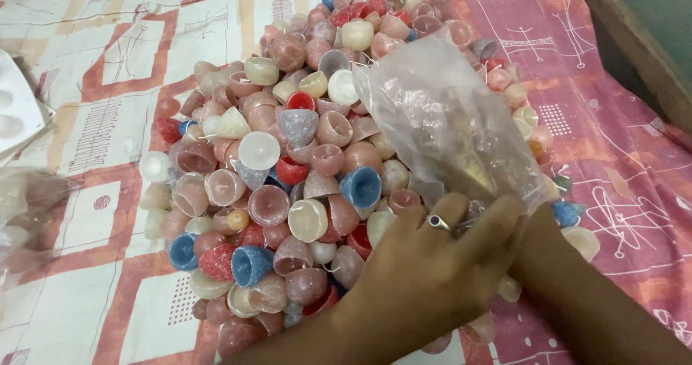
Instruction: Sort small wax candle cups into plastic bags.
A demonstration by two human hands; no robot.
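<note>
1. Nearest, the left hand (pixel 425 264) lies over the near right edge of the pile, fingers curled and closed on the mouth of a clear plastic bag (pixel 447 120). A ring (pixel 437 222) shows on one finger.
2. The right hand (pixel 537 235) is mostly hidden behind the left hand and the bag; only its wrist and forearm show, so I cannot tell how far open it is, though it seems to meet the bag's mouth too.
3. The bag rises from the hands and leans far and left over the pile. It looks limp and nearly empty; something pale yellowish shows through near its mouth, too blurred to name.
4. By that look, the filling has barely begun: almost everything is still loose outside the bag.
5. The pile of cups (pixel 303 170) covers the middle of the bed, from just beside the hands to the far edge of the view. They are small wax-like domes, mostly pink, with some white, cream, red and a few blue.
6. The patterned sheet (pixel 108 84) lies under it all, cream and orange at left, pink at right.
7. At far left, another clear bag (pixel 25 214) and a white tray (pixel 14 113) sit well apart from the hands.
</note>
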